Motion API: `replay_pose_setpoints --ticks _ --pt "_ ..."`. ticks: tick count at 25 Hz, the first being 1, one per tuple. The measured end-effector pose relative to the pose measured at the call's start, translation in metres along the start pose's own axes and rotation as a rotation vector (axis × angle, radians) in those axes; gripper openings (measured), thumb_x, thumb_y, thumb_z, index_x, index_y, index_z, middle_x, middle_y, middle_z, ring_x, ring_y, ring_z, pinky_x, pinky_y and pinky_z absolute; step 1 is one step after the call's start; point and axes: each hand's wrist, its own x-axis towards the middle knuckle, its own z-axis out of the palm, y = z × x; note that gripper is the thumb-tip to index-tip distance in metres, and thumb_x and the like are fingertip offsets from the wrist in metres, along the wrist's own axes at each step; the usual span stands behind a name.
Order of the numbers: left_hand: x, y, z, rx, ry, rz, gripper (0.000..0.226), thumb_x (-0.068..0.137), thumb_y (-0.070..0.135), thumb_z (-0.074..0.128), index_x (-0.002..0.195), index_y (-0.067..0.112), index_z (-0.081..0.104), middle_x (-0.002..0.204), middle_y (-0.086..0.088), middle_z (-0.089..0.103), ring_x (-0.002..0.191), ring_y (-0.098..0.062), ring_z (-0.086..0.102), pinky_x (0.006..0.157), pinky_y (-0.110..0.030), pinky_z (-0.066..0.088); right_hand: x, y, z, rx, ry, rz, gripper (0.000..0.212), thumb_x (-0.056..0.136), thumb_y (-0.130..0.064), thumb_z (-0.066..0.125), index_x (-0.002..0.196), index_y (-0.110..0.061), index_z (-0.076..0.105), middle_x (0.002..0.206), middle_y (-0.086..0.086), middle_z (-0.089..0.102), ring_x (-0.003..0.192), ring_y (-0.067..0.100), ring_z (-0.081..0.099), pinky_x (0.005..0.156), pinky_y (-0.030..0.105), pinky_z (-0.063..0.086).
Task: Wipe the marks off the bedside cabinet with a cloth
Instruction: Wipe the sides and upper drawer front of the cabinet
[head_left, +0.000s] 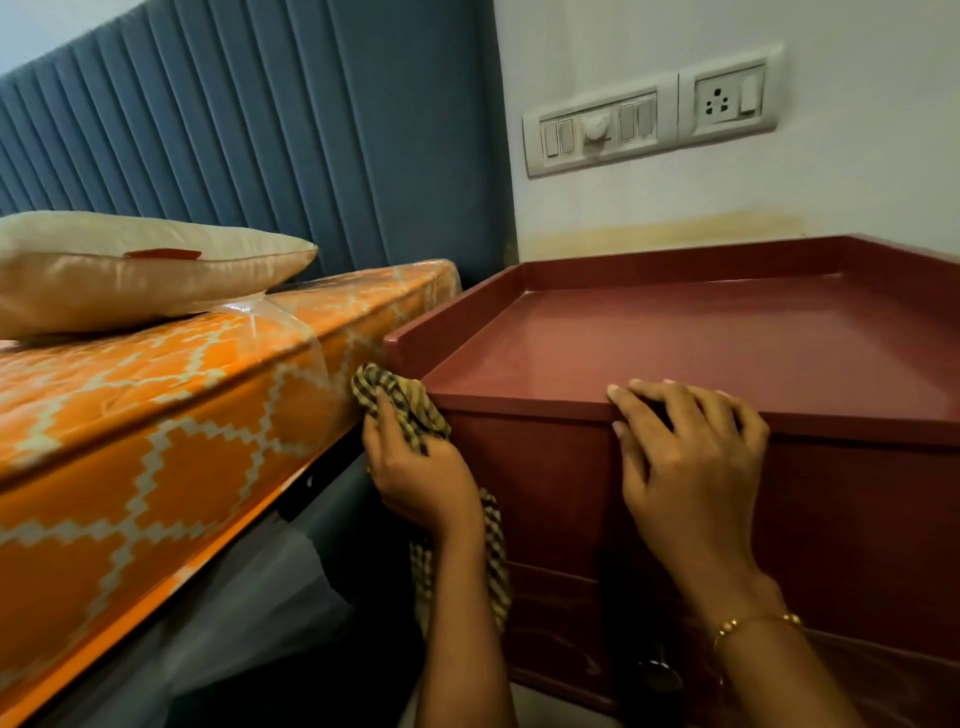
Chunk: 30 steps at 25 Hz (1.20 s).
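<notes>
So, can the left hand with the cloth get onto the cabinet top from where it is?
Probably yes. The left hand holds the cloth at the cabinet top's front left corner; nothing lies between.

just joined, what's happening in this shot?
A person is cleaning a dark red bedside cabinet beside a bed. The left hand has a grip on a checked cloth, bunched at the cabinet's front left corner, in the gap next to the orange mattress; the cloth's loose end hangs down. The right hand lies flat over the cabinet's front top edge, apparently steadying it. The top holds no objects; marks are hard to make out from this view.
</notes>
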Motion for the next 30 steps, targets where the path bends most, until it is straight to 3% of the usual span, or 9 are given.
replay_pose_setpoints --ticks 6,9,16,19,21,23,26,28,30 --pt "-0.012 -0.022 -0.008 0.141 -0.153 0.096 0.059 0.072 -0.017 0.054 0.127 0.004 0.055 0.133 -0.019 0.053 0.118 -0.037 0.053 0.089 -0.044 0.048 0.004 -0.009 -0.004 -0.012 -0.063 -0.004 0.031 0.08 -0.01 0.06 0.11 -0.013 0.066 0.11 0.006 0.067 0.115 0.028 0.053 0.097 0.046 0.028" --pt "-0.025 -0.038 -0.013 0.265 -0.211 0.261 0.058 0.061 -0.022 0.061 0.115 0.001 0.064 0.116 -0.022 0.063 0.1 -0.041 0.062 0.072 -0.047 0.054 0.005 -0.017 -0.003 -0.032 -0.154 -0.098 0.049 0.075 -0.001 0.066 0.123 -0.009 0.058 0.129 0.01 0.057 0.132 0.032 0.038 0.105 0.057 0.024" --pt "-0.032 -0.052 -0.018 0.334 -0.239 0.347 0.059 0.054 -0.024 0.065 0.108 -0.001 0.067 0.107 -0.024 0.066 0.088 -0.043 0.064 0.071 -0.048 0.055 -0.01 -0.018 -0.008 -0.087 -0.26 -0.183 0.066 0.069 0.0 0.072 0.131 -0.009 0.05 0.14 0.012 0.047 0.137 0.034 0.027 0.108 0.059 0.022" --pt "-0.066 -0.086 -0.043 0.381 -0.488 0.154 0.05 0.069 -0.015 0.064 0.115 0.002 0.064 0.111 -0.024 0.065 0.088 -0.044 0.062 0.074 -0.045 0.053 -0.009 -0.016 -0.011 -0.089 -0.288 -0.18 0.069 0.068 -0.001 0.073 0.131 -0.011 0.049 0.14 0.012 0.047 0.137 0.035 0.027 0.108 0.058 0.023" --pt "-0.092 -0.109 -0.066 0.465 -0.584 -0.113 0.035 0.091 0.013 0.052 0.126 0.011 0.057 0.121 -0.019 0.061 0.098 -0.041 0.06 0.083 -0.041 0.049 -0.01 -0.014 -0.012 -0.089 -0.304 -0.198 0.071 0.066 -0.002 0.075 0.132 -0.012 0.049 0.14 0.011 0.046 0.136 0.036 0.027 0.108 0.057 0.023" --pt "-0.105 -0.115 -0.071 0.443 -0.498 -0.042 0.035 0.095 0.025 0.042 0.125 0.013 0.057 0.121 -0.02 0.061 0.095 -0.043 0.062 0.082 -0.045 0.051 -0.011 -0.011 -0.013 -0.076 -0.314 -0.22 0.072 0.066 -0.003 0.075 0.132 -0.013 0.048 0.141 0.011 0.045 0.137 0.036 0.026 0.109 0.056 0.022" --pt "-0.075 -0.083 -0.041 0.293 -0.281 0.145 0.059 0.066 -0.018 0.057 0.121 0.005 0.06 0.125 -0.024 0.057 0.105 -0.045 0.056 0.087 -0.05 0.047 -0.012 -0.005 -0.012 -0.039 -0.268 -0.221 0.065 0.072 -0.006 0.072 0.132 -0.015 0.049 0.141 0.011 0.045 0.137 0.035 0.024 0.11 0.054 0.022" --pt "-0.046 -0.059 -0.022 0.287 -0.226 0.302 0.062 0.062 -0.023 0.054 0.118 0.003 0.062 0.126 -0.023 0.057 0.11 -0.041 0.053 0.09 -0.046 0.047 -0.016 -0.01 -0.009 0.037 -0.187 -0.18 0.055 0.078 -0.004 0.065 0.129 -0.014 0.05 0.14 0.012 0.045 0.138 0.034 0.022 0.11 0.053 0.02" --pt "-0.039 -0.059 -0.013 0.344 -0.208 0.328 0.062 0.062 -0.025 0.056 0.116 0.004 0.063 0.124 -0.021 0.059 0.108 -0.04 0.055 0.085 -0.045 0.05 -0.026 -0.017 -0.002 0.142 -0.068 -0.146 0.043 0.081 -0.004 0.055 0.123 -0.012 0.054 0.135 0.013 0.051 0.133 0.032 0.03 0.106 0.048 0.026"
